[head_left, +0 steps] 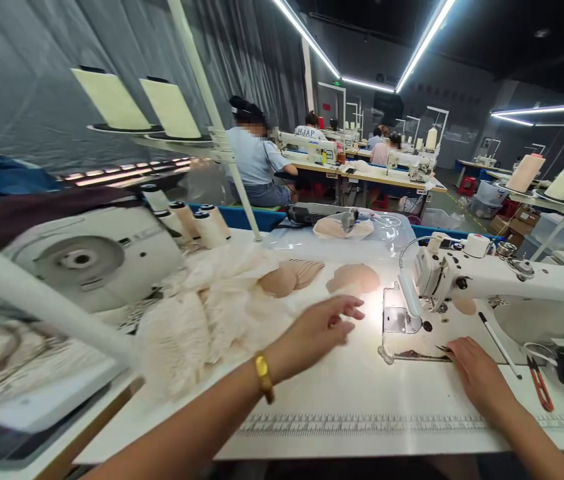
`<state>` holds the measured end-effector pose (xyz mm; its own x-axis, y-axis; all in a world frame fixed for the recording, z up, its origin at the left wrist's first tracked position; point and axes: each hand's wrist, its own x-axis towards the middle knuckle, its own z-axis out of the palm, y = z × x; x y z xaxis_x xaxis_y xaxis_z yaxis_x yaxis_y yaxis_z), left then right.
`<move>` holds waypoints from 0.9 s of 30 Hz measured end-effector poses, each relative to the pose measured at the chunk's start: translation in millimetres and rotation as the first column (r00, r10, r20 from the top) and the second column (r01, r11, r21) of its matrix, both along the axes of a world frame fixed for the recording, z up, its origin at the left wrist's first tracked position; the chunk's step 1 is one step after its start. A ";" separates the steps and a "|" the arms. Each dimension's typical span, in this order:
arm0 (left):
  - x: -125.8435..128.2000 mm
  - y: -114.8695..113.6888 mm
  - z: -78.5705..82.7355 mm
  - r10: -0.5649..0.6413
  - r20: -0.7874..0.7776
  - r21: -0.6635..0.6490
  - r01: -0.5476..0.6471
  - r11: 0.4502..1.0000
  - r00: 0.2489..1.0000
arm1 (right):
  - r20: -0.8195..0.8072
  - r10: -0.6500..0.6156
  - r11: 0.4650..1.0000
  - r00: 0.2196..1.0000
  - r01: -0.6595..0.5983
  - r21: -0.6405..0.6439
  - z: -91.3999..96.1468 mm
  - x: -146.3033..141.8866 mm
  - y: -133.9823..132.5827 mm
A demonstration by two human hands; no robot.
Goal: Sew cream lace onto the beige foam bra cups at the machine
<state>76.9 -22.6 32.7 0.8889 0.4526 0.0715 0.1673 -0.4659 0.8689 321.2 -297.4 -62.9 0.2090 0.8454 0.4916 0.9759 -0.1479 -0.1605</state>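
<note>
My left hand (323, 328) reaches out over the white sewing table (352, 400) with its fingers stretched and apart, holding nothing; a gold bracelet sits on the wrist. It is nearest the beige bra cups (353, 278) and a fanned stack of cups (292, 277) just beyond it. My right hand (475, 370) rests on the table at the front of the sewing machine's (512, 287) needle plate (405, 330), fingers bent, its tips by a small dark tool I cannot make out. A heap of cream lace fabric (202, 313) lies left of my left arm.
Red-handled snips (539, 383) lie at the right. Thread cones (197, 223) and a second machine (87, 257) stand at the left, a clear bag with cups (347, 230) behind. Other people sit sewing at tables in the background (257, 160).
</note>
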 end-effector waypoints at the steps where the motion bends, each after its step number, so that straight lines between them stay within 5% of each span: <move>1: 7.4 -11.1 -14.0 -0.067 -0.042 -0.118 0.062 0.991 0.997 | -0.076 0.029 0.999 0.997 -0.028 0.026 4.1 -14.2 4.7; 4: 23.7 -34.2 -43.6 -0.186 -0.048 -0.337 0.159 0.928 0.981 | -0.166 0.096 0.995 0.981 -0.098 0.000 20.2 -53.9 19.1; 7: 27.4 -42.4 -51.4 -0.227 0.002 -0.473 0.200 0.858 0.974 | -0.027 0.098 0.994 0.995 -0.099 -0.035 28.4 -75.6 36.3; 10: 28.6 -46.7 -52.5 -0.240 0.026 -0.518 0.219 0.827 0.970 | 0.163 0.021 0.999 0.986 -0.015 -0.035 23.3 -83.4 55.2; 13: 28.4 -50.4 -55.0 -0.254 0.024 -0.465 0.235 0.853 0.967 | 0.237 -0.007 0.999 0.971 0.016 -0.036 16.0 -90.8 69.0; 16: 15.4 -39.9 -48.4 -0.331 -0.065 -0.292 0.300 0.908 0.941 | 0.204 0.032 0.999 0.978 -0.023 -0.049 14.1 -92.5 65.0; 18: -2.2 -20.8 -34.5 -0.342 -0.189 -0.032 0.342 0.939 0.920 | 0.148 0.022 0.997 0.989 -0.010 -0.076 14.0 -81.6 49.0; 20: -21.2 2.4 -16.5 -0.168 -0.260 0.293 0.243 0.925 0.951 | 0.122 -0.039 0.992 0.992 0.053 -0.112 13.2 -60.6 26.6; 23: -33.7 25.4 0.9 0.128 -0.105 0.592 -0.041 0.805 0.986 | 0.173 -0.072 0.988 0.982 0.094 -0.121 13.9 -28.7 -0.1; 27: -6.8 13.5 -17.6 -0.052 -0.036 0.724 0.062 0.687 0.998 | -0.046 -0.051 0.990 0.998 0.044 -0.137 24.5 -24.9 8.8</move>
<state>70.1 -9.2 15.2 0.9143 0.2129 0.3446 0.1271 -0.9586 0.2550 296.3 -288.6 -38.4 0.2714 0.8921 0.3613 0.9587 -0.2175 -0.1832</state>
